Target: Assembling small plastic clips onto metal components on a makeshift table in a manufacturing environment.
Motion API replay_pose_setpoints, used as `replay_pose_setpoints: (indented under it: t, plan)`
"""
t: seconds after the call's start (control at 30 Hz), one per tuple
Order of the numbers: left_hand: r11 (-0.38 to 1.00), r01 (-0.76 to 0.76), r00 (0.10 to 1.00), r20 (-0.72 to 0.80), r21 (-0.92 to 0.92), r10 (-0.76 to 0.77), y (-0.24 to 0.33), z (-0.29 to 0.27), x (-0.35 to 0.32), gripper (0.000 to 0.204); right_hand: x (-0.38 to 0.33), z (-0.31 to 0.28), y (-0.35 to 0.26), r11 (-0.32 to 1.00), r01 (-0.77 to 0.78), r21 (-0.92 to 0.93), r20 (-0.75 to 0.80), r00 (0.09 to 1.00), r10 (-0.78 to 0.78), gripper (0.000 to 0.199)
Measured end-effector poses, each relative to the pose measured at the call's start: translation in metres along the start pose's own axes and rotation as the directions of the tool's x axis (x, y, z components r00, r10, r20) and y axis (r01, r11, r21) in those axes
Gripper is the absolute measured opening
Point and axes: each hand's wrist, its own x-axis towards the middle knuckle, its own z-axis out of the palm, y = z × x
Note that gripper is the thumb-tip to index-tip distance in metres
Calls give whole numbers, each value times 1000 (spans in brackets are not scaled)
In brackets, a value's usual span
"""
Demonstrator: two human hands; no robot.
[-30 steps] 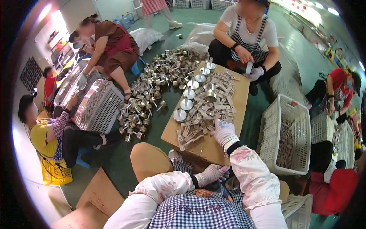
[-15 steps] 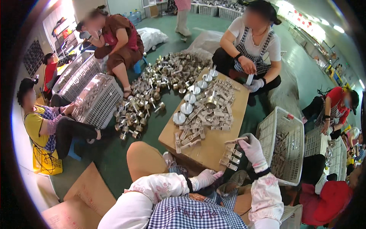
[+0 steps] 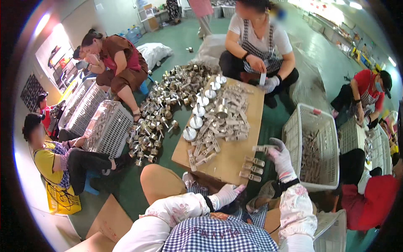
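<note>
My right hand [image 3: 282, 158], in a white glove, pinches one end of a flat, pale grey clip-shaped piece [image 3: 263, 148] above the carton's near right corner. Below it, three similar pieces [image 3: 252, 169] lie in a short row on the carton [image 3: 224, 169]. My left hand [image 3: 226, 196], also gloved, rests by the carton's near edge with fingers stretched to the right and nothing visible in it. Farther up the carton spreads a heap of grey clip-shaped pieces [image 3: 235, 113]. Along its left side stand several round metal lids with upright stems [image 3: 196, 122].
A white crate [image 3: 317, 176] of grey pieces stands to the right. Many small metal cups with stems [image 3: 166, 101] cover the floor left of the carton. Across it a person [image 3: 262, 46] holds a pale piece. At left, other people sit by white crates [image 3: 111, 130]; cardboard flaps [image 3: 110, 218] lie near.
My view has shifted, so the surroundings appear displaced. My right hand still holds the clip-shaped piece, now turned more toward level. My left hand has stayed at the carton's near edge.
</note>
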Motion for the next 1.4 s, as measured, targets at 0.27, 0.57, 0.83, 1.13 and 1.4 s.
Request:
replay_pose_setpoints:
  t: [0.27, 0.57, 0.83, 1.13, 1.4]
  plan:
    - [935, 105, 993, 93, -340, -78, 7, 0, -4, 36, 12, -8, 26, 984, -127, -128, -67, 991, 119, 31]
    - [928, 267, 960, 157, -261, -232, 16, -4, -2, 31, 22, -5, 53, 934, -245, -261, -125, 968, 219, 23]
    - [932, 217, 973, 142, -291, -183, 17, -3, -3, 33, 28, -8, 64, 926, -241, -290, -106, 970, 219, 22]
    - [911, 243, 967, 157, -333, -201, 20, -5, -5, 37, 31, -9, 68, 930, -262, -258, -101, 964, 244, 23]
    - [889, 280, 958, 171, -361, -232, 32, -6, -9, 39, 30, -7, 63, 911, -251, -328, -109, 968, 227, 25]
